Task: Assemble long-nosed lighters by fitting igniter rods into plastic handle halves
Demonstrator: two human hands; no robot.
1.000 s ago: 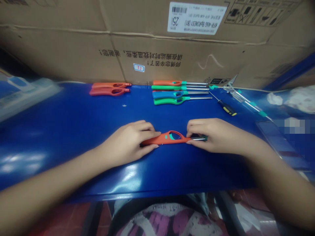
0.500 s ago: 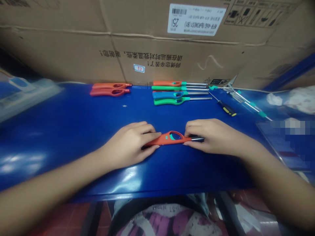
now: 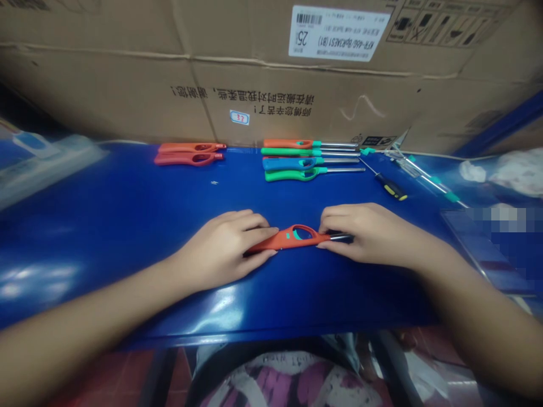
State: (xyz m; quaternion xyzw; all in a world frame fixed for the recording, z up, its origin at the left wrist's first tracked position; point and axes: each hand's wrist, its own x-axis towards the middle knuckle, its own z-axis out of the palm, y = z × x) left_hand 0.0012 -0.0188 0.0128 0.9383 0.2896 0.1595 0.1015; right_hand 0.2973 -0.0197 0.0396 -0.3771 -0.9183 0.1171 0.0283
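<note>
Between my two hands lies an orange long-nosed lighter (image 3: 292, 238), level above the blue tabletop or resting on it; I cannot tell which. It has an oval trigger opening with a teal trigger and a metal tube at its right end. My left hand (image 3: 227, 249) is closed around the handle, thumb on the near side and fingers on the far side, hiding the handle's end. At the other end, my right hand (image 3: 360, 233) pinches the lighter where the body meets the tube, and its palm partly hides the tube's tip.
Two orange lighter bodies (image 3: 190, 155) lie at the back left. Several lighters with metal tubes (image 3: 292, 164) sit side by side at the back middle. Right of them are a black-and-yellow screwdriver (image 3: 392, 187) and loose metal tubes (image 3: 424, 172). A cardboard box (image 3: 254, 73) stands behind.
</note>
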